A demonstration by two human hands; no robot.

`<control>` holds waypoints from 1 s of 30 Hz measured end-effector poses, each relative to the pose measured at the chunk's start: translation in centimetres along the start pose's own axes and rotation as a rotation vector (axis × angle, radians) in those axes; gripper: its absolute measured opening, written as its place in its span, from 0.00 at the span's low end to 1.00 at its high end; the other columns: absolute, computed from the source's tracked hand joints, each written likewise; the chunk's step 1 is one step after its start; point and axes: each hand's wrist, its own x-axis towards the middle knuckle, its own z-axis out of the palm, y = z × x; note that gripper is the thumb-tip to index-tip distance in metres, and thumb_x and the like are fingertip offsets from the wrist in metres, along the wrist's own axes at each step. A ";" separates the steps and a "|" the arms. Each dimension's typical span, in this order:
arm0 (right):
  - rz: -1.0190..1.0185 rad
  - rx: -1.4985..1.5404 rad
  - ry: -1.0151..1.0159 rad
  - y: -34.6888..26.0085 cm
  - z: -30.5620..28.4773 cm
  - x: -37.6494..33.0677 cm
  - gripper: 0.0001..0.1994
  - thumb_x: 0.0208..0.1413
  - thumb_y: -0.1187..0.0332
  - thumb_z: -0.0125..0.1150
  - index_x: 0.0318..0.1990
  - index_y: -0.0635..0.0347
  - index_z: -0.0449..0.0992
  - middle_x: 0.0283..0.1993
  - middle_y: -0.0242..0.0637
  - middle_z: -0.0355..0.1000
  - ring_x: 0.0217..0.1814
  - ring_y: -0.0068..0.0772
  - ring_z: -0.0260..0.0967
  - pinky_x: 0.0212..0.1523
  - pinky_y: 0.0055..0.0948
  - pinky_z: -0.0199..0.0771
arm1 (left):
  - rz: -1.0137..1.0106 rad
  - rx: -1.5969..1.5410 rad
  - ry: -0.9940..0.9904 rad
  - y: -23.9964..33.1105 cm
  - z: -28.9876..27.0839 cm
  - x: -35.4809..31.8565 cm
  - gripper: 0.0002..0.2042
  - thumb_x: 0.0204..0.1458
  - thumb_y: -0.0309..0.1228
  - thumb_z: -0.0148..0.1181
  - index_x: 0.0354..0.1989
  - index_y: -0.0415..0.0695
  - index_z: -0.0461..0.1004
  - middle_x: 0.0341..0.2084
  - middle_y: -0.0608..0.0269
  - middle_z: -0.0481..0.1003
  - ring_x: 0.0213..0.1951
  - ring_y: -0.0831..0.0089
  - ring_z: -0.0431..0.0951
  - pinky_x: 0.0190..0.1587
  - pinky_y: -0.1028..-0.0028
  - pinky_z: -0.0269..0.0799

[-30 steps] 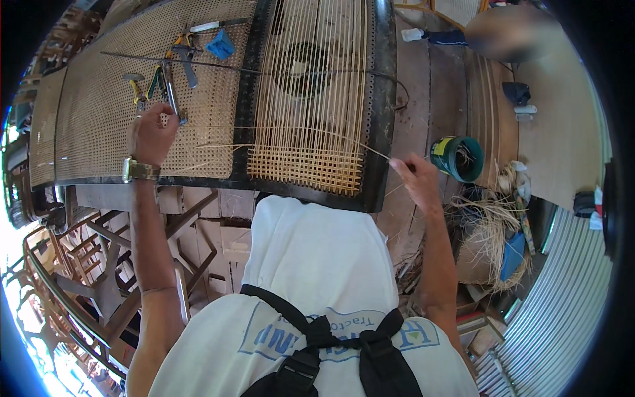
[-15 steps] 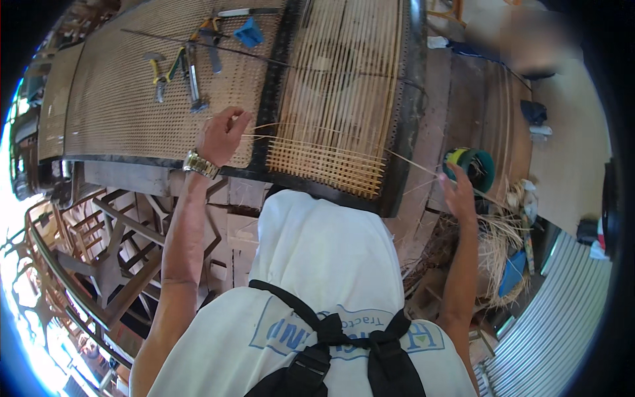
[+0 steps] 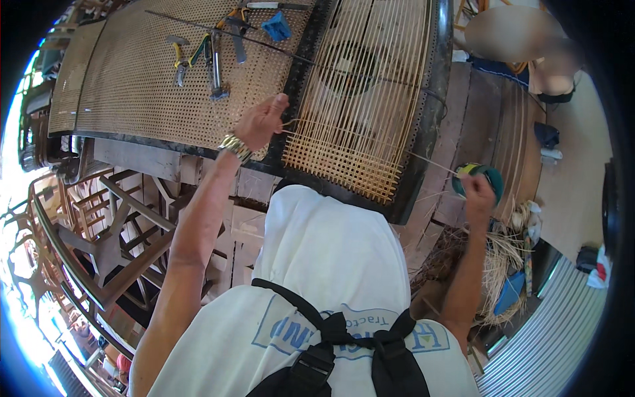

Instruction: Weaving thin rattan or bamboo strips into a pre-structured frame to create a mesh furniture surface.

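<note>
In front of me lies a dark-framed panel strung with long pale cane strands [image 3: 370, 40]. Its near end has a tight cane weave [image 3: 340, 165]. Over the panel's left frame bar is my left hand [image 3: 263, 124], its fingers pressed together beside a small loop of the cane strand [image 3: 291, 124]. The fingers' exact hold on the loop is partly hidden. Out past the right edge, my right hand [image 3: 479, 193] is closed on the other end of this strand, which runs taut from the weave's right side. A green tub [image 3: 493, 178] stands just behind that hand.
On the finished cane panel [image 3: 132, 73] to the left lie pliers [image 3: 178, 59], a hammer [image 3: 215, 73] and a blue block [image 3: 276, 26]. A dark rod [image 3: 231, 38] crosses both panels. Cane scraps [image 3: 506, 258] heap at right; wooden chair frames [image 3: 119, 245] crowd the left.
My left hand has moved right to the frame bar, and the loop beside it has grown smaller. My right hand has turned and its fingers are more closed. The whole view has shifted slightly.
</note>
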 end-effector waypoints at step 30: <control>0.025 0.068 -0.208 -9.1 7.7 0.5 0.15 0.61 0.59 0.66 0.36 0.64 0.76 0.26 0.33 0.66 0.28 0.19 0.60 0.31 0.23 0.64 | 0.648 0.395 -0.031 -10.1 5.3 3.6 0.03 0.55 0.26 0.60 0.32 0.42 0.72 0.32 0.56 0.75 0.35 0.53 0.76 0.35 0.59 0.72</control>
